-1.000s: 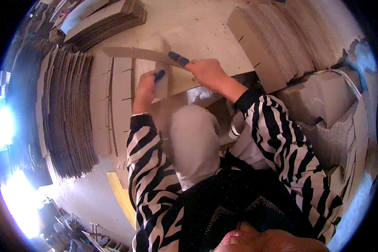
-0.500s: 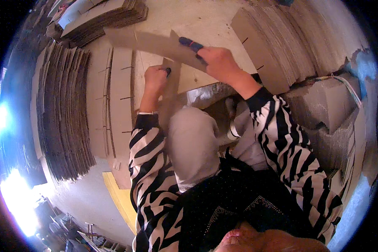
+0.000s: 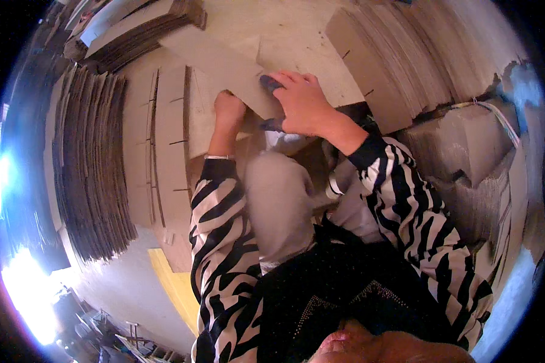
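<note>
A flat brown cardboard strip point(image 3: 221, 60) slants from far left to the near end under my right hand point(image 3: 306, 104). Dark coverings wrap a finger and the thumb of that hand, which spans the strip's near end with its fingertips on opposite edges. My left hand point(image 3: 229, 112) is closed in a fist beside the strip's near left edge. Whatever it grips is hidden behind the fingers. Both hands are over a pale wooden board point(image 3: 290, 36), just beyond my knee.
Slotted cardboard pieces point(image 3: 171, 115) lie left of my left hand, beside a tall cardboard stack point(image 3: 91, 163). More stacks stand at the far left point(image 3: 142, 36) and at right point(image 3: 381, 66). A yellow board point(image 3: 172, 287) lies low at left.
My right hand has opened wider and moved slightly nearer me along the strip. The strip has turned to show its broad face. My left hand has shifted slightly right.
</note>
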A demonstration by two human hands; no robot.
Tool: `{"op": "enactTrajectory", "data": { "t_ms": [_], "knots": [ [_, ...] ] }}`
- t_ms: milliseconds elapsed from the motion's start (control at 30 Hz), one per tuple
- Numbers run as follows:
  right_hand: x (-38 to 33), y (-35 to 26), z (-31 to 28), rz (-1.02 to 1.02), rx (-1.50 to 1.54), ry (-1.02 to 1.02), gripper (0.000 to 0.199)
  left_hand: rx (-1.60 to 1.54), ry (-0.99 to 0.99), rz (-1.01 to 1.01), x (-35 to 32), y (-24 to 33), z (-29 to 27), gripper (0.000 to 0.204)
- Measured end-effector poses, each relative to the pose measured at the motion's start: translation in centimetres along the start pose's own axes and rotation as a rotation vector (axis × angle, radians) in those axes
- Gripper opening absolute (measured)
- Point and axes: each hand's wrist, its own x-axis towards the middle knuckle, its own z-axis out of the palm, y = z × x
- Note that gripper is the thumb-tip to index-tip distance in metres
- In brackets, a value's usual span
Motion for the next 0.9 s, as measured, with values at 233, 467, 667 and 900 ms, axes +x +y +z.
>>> {"op": "enactTrajectory", "data": {
  "t_ms": [233,467,667,900],
  "knots": [
    [1.6,2.7,0.8,0.195,0.178,0.11,0.026,0.319,-0.026,0.097,-1.9,6.1,0.2,0.026],
    [2.0,4.5,1.6,0.174,0.148,0.191,0.018,0.23,-0.059,-0.006,-1.5,5.1,-1.0,0.024],
    [1.9,4.0,0.7,0.058,0.186,0.28,0.023,0.352,-0.054,0.116,-1.5,3.9,1.2,0.024],
    [1.7,5.7,0.0,0.099,0.165,0.28,0.026,0.091,-0.201,-0.007,-0.7,4.7,-1.6,0.025]
  ]
}}
